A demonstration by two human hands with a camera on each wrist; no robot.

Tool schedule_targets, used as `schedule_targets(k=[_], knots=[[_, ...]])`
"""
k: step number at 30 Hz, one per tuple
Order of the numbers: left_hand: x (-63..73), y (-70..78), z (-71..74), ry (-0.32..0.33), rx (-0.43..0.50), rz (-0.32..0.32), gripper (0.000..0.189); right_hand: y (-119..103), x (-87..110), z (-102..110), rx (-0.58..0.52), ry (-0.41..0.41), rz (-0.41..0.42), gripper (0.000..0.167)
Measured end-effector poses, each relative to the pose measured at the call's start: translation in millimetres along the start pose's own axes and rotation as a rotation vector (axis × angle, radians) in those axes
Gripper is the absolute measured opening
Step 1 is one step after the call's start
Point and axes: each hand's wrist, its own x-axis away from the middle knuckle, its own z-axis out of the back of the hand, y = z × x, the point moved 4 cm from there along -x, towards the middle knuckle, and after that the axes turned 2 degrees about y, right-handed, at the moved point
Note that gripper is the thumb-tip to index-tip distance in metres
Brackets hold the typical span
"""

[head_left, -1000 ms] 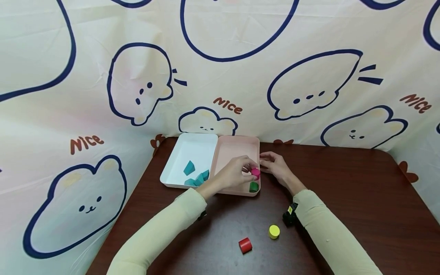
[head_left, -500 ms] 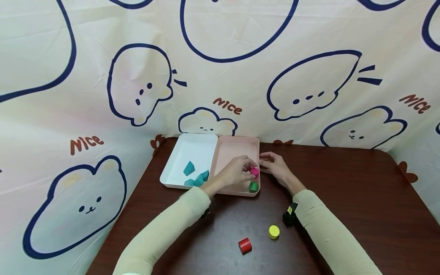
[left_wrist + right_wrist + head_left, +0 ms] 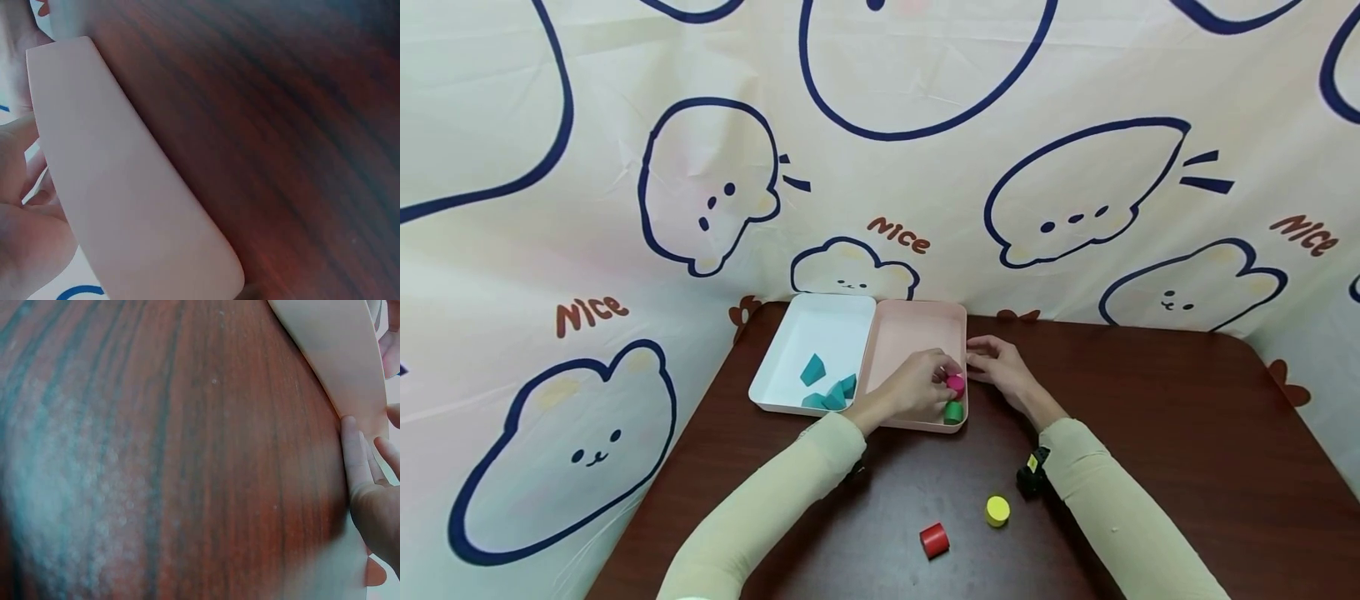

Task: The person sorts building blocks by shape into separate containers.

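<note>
In the head view my left hand (image 3: 913,383) pinches a small pink cylinder block (image 3: 956,385) inside the pink tray (image 3: 913,325), near its right wall. Just in front of it in the same tray is a green cylinder block (image 3: 953,412). My right hand (image 3: 1004,370) rests along the outside of that right wall, its extended fingers (image 3: 354,453) touching the tray in the right wrist view. The left wrist view shows mainly the tray's outer wall (image 3: 119,169); the pink block is hidden behind it.
A white tray (image 3: 835,325) adjoins the pink one on the left, with several teal angular blocks (image 3: 835,395) in it. Nearer on the brown table (image 3: 1187,433) lie a red cylinder block (image 3: 935,541) and a yellow cylinder block (image 3: 997,511). A patterned cloth (image 3: 947,183) hangs behind.
My left hand has shifted slightly nearer with the pink block, closer to the green block. My right hand stays against the tray. The head view has tilted a little.
</note>
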Motion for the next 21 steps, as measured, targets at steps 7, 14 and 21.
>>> schedule_targets(k=[7,14,21], knots=[[-0.5,-2.5,-3.4,-0.012,-0.026,0.001,0.032,0.6,-0.2,-1.8,0.003,0.007,0.001,0.039],[-0.1,-5.2,-5.4,-0.024,-0.008,0.005,0.032,1.7,0.2,-1.4,0.006,0.01,-0.004,0.042],[-1.3,-6.6,-6.0,-0.029,-0.016,-0.001,0.033,1.7,0.0,-0.5,0.001,0.011,-0.007,0.042]])
